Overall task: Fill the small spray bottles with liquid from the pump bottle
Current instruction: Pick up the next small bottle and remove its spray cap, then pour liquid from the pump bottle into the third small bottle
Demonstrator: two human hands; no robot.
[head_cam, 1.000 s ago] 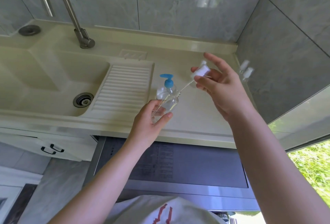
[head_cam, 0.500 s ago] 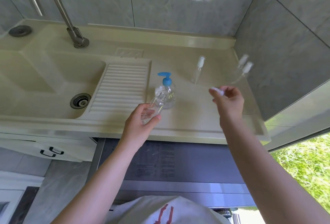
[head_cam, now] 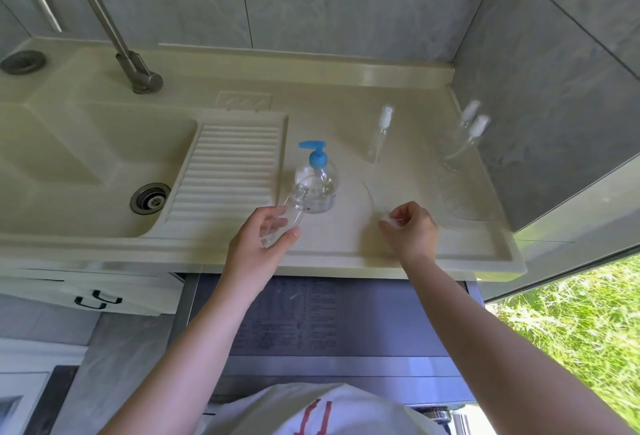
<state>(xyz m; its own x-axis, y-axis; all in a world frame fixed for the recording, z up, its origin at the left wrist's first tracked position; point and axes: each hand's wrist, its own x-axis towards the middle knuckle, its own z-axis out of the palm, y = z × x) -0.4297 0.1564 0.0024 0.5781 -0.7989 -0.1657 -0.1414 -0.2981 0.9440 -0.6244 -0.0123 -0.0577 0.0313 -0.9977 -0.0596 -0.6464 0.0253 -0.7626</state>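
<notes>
My left hand [head_cam: 258, 240] grips a small clear spray bottle [head_cam: 289, 211] with its neck uncapped, tilted toward the pump bottle. The clear pump bottle [head_cam: 317, 181] with a blue pump head stands on the counter just behind it. My right hand [head_cam: 410, 228] is low over the counter and pinches the white spray cap [head_cam: 387, 218], whose thin clear dip tube [head_cam: 370, 197] curves away along the counter. Another small spray bottle [head_cam: 379, 133] stands farther back. Two more capped spray bottles [head_cam: 469, 133] stand by the right wall.
A cream sink [head_cam: 86, 157] with a drain [head_cam: 150, 198] and ribbed washboard [head_cam: 228, 171] takes up the left. A steel faucet [head_cam: 114, 32] rises at the back. Grey tiled walls close off the back and right. The counter's front edge [head_cam: 311, 263] runs below my hands.
My right hand has come down from above the counter to its surface with the spray cap and tube pulled out of the bottle. My left hand holds the open bottle slightly lower.
</notes>
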